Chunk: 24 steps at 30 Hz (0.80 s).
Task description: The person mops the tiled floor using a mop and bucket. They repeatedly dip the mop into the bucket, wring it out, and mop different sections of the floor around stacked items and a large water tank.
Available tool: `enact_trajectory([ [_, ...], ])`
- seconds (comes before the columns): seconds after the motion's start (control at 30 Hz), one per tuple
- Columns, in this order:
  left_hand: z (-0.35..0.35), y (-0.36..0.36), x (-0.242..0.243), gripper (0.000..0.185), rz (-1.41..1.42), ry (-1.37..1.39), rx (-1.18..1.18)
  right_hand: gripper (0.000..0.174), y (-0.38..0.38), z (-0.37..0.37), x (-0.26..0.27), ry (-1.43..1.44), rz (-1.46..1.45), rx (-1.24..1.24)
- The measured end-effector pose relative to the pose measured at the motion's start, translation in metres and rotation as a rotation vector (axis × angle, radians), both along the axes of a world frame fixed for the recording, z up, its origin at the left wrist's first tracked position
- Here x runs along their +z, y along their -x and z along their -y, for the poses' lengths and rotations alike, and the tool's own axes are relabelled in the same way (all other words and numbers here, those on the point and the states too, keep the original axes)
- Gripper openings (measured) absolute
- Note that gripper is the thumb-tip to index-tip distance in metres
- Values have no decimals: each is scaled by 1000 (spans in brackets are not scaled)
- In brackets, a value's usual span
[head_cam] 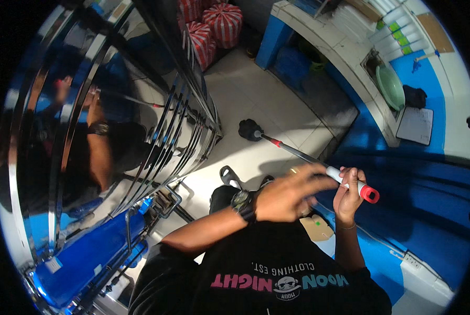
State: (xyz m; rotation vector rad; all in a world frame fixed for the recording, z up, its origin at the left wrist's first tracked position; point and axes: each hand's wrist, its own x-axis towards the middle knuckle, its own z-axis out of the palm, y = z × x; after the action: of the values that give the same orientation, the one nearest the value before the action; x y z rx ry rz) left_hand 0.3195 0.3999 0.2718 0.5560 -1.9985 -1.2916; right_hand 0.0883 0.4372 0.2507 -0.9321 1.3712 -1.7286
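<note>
My right hand (349,193) is wrapped around the white grip of a mop handle (333,172), close to its red end cap (370,194). The grey pole slants away to a dark mop head (250,130) on the floor. Beside the grip, my left hand (290,193) is blurred, with its fingers spread; its fingertips come near the pole, and any contact is unclear. On that wrist sits a black watch (242,204). One dark sandal (230,176) shows below the left arm, while the other foot is mostly covered.
Shiny stainless-steel tanks (73,118) stand at left, above a blue cylinder (89,260) with pipes. Red-and-white striped sacks (223,25) sit at the back. On the tiled counter (370,112) at right is a green basin (390,86). A power strip (420,267) lies lower right.
</note>
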Motion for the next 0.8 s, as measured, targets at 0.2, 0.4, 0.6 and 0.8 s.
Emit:
enact_trajectory([
  [0.2, 2, 44, -171, 69, 225, -96, 179, 25, -29, -19, 21, -105, 22, -90],
  [0.4, -3, 51, -245, 46, 313, -231, 78, 29, -30, -54, 16, -130, 3, 35],
  [0.6, -51, 59, -279, 40, 426, -307, 217, 26, -26, -77, 13, -79, -108, 274],
  [0.8, -93, 19, -280, 34, 381, -284, 345, 28, -52, -94, 12, -27, -207, 542],
])
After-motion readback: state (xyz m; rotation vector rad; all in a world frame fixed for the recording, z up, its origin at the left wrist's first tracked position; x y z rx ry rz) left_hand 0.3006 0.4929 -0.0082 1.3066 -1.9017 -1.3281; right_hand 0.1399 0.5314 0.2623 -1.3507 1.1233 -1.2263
